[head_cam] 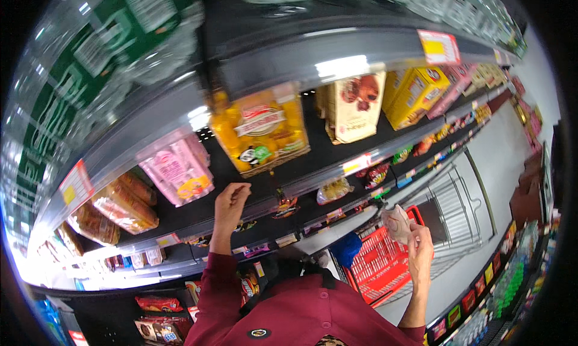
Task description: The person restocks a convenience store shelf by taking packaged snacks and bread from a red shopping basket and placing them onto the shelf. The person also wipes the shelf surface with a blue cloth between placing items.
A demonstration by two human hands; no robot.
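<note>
My left hand (pixel 232 206) is raised in front of the shelf, its fingers curled together; whether something small is between them I cannot tell. Just above it stands a yellow shrink-wrapped multipack (pixel 262 131), and to its left a pink packaged item (pixel 178 172). With my right hand (pixel 420 244) I grip a small whitish packet (pixel 396 224) by its edge, over a red plastic shopping basket (pixel 384 267). A cream box (pixel 359 109) and a yellow box (pixel 415 95) stand farther right on that shelf.
Wrapped bread loaves (pixel 126 203) lie at the shelf's left. A metal shopping cart (pixel 451 201) stands beyond the basket. A blue thing (pixel 347 249) is at the basket's left side. Clear plastic bottles (pixel 104 43) fill the upper shelf. More stocked shelving (pixel 492 282) runs along the lower right.
</note>
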